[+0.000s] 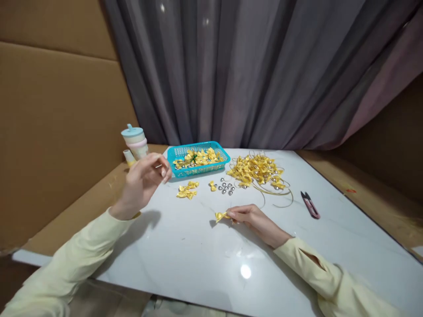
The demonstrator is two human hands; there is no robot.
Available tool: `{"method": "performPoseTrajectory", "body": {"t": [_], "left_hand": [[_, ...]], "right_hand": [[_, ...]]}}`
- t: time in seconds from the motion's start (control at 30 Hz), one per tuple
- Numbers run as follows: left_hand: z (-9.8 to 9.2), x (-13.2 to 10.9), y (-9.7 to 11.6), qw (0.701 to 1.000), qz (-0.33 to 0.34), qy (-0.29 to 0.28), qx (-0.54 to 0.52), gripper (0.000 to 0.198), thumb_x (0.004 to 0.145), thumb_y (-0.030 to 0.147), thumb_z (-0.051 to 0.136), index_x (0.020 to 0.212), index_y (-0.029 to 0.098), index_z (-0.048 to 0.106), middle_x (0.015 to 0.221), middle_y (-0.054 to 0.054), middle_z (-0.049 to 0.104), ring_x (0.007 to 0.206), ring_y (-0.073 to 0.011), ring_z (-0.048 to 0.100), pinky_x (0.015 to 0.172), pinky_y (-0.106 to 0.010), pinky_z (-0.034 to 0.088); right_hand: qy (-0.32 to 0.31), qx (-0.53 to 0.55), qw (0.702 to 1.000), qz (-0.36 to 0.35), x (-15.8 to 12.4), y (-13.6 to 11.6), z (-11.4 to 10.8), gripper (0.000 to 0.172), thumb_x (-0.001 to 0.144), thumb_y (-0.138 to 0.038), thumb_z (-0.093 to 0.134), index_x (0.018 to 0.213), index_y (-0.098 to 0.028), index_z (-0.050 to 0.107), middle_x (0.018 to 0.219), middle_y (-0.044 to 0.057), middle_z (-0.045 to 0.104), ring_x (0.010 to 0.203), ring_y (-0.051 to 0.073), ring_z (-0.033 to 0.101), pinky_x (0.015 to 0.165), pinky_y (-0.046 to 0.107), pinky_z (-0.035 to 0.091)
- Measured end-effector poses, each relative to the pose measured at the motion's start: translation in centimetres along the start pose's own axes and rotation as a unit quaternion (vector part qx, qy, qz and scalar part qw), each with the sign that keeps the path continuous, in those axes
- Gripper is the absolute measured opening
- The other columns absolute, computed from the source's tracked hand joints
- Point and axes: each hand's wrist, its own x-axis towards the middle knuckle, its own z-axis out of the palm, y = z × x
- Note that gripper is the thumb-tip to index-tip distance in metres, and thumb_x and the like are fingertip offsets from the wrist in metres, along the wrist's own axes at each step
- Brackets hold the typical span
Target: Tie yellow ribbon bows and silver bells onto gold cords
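Low over the white table, my right hand (249,219) pinches a small yellow satin bow (220,216) between thumb and fingertips. My left hand (145,180) is raised at the left, level with the basket's near side. Its fingers are curled together, and whatever they may hold is too small to make out. Several loose yellow bows (187,193) lie between the hands, with a single bow (212,186) beside a small cluster of silver domed beads (227,188).
A turquoise basket (198,172) of bows and silver pieces stands at the back. Right of it lies a heap of yellow bows (256,169) with loose cords (284,206). Thread snips (309,205) lie at the right. Behind my left hand stand a lidded cup (136,141) and a thread cone (129,157).
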Motion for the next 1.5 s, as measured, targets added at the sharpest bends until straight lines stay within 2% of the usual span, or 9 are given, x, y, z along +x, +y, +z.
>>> {"method": "performPoseTrajectory", "body": {"t": [0.1,0.2,0.37,0.53,0.67,0.93,1.07,1.2,1.5], "left_hand": [[0.5,-1.3,-4.3,0.997,-0.03,-0.05,0.054,0.029,0.087,0.03,0.047,0.064,0.014,0.056,0.052,0.002,0.047,0.046,-0.0081,0.042,0.046,-0.02,0.035],[1.6,-3.9,-8.1,0.964,-0.103,-0.153,0.191,0.027,0.088,0.035,0.044,0.078,0.015,0.059,0.067,-0.001,0.056,0.053,-0.0102,0.046,0.049,-0.022,0.034],[4.1,-6.6,-10.2,0.918,-0.085,-0.277,0.269,0.024,0.088,0.036,0.044,0.081,0.016,0.055,0.07,0.0,0.056,0.066,-0.0124,0.05,0.063,-0.022,0.038],[5.6,-6.8,-10.5,0.916,-0.173,-0.291,0.215,0.032,0.089,0.039,0.042,0.071,0.015,0.052,0.06,0.003,0.051,0.054,-0.0094,0.043,0.056,-0.022,0.036],[5.5,-6.7,-11.2,0.911,-0.246,-0.302,0.136,0.032,0.089,0.041,0.043,0.074,0.014,0.052,0.062,0.002,0.054,0.049,-0.0074,0.045,0.051,-0.021,0.037],[5.3,-6.0,-11.6,0.9,-0.32,-0.294,0.034,0.028,0.086,0.037,0.049,0.074,0.012,0.053,0.059,0.0,0.056,0.044,-0.008,0.049,0.043,-0.02,0.039],[5.4,-6.1,-11.6,0.908,-0.324,-0.264,0.025,0.027,0.085,0.037,0.052,0.076,0.012,0.054,0.059,0.001,0.054,0.044,-0.0073,0.048,0.041,-0.019,0.039],[5.2,-6.3,-11.5,0.916,-0.294,-0.269,0.047,0.027,0.087,0.037,0.05,0.078,0.012,0.054,0.059,0.002,0.053,0.044,-0.0059,0.046,0.041,-0.018,0.038],[5.1,-6.5,-11.7,0.917,-0.249,-0.301,0.084,0.027,0.09,0.038,0.044,0.083,0.013,0.052,0.064,0.003,0.053,0.044,-0.005,0.042,0.044,-0.019,0.037]], "right_hand": [[-0.002,-0.004,1.0,-0.023,0.0,0.3,0.1,0.021,0.069,-0.035,0.07,0.075,-0.015,0.074,0.077,0.006,0.068,0.07,0.015,0.054,0.067,0.028,0.04],[-0.008,-0.013,0.999,-0.047,0.1,0.6,0.2,0.019,0.072,-0.032,0.068,0.076,-0.015,0.074,0.078,0.006,0.068,0.07,0.014,0.053,0.066,0.028,0.039],[0.006,0.003,0.998,-0.063,0.2,0.8,0.5,0.019,0.072,-0.031,0.069,0.076,-0.014,0.074,0.078,0.006,0.068,0.069,0.013,0.052,0.067,0.028,0.039],[-0.009,0.095,0.995,-0.04,0.2,0.9,0.7,0.02,0.073,-0.032,0.069,0.078,-0.013,0.073,0.078,0.007,0.068,0.071,0.013,0.054,0.069,0.027,0.04],[-0.015,0.138,0.99,-0.024,0.3,0.9,0.8,0.018,0.074,-0.03,0.069,0.078,-0.013,0.073,0.077,0.007,0.069,0.073,0.013,0.057,0.072,0.028,0.041],[0.015,0.162,0.986,-0.027,0.2,0.8,1.0,0.017,0.073,-0.029,0.069,0.079,-0.014,0.073,0.078,0.005,0.069,0.076,0.013,0.059,0.079,0.029,0.043],[0.058,0.068,0.994,-0.063,0.0,0.7,0.8,0.018,0.074,-0.031,0.067,0.076,-0.014,0.07,0.077,0.004,0.066,0.075,0.013,0.057,0.074,0.028,0.043],[0.117,-0.035,0.988,-0.099,-0.5,0.7,0.9,0.022,0.078,-0.035,0.063,0.073,-0.014,0.065,0.063,0.0,0.06,0.06,0.01,0.052,0.06,0.024,0.041],[0.015,-0.015,0.999,-0.047,-1.5,0.0,2.0,0.027,0.079,-0.04,0.06,0.078,-0.013,0.066,0.056,0.0,0.061,0.045,0.009,0.053,0.048,0.022,0.043]]}}
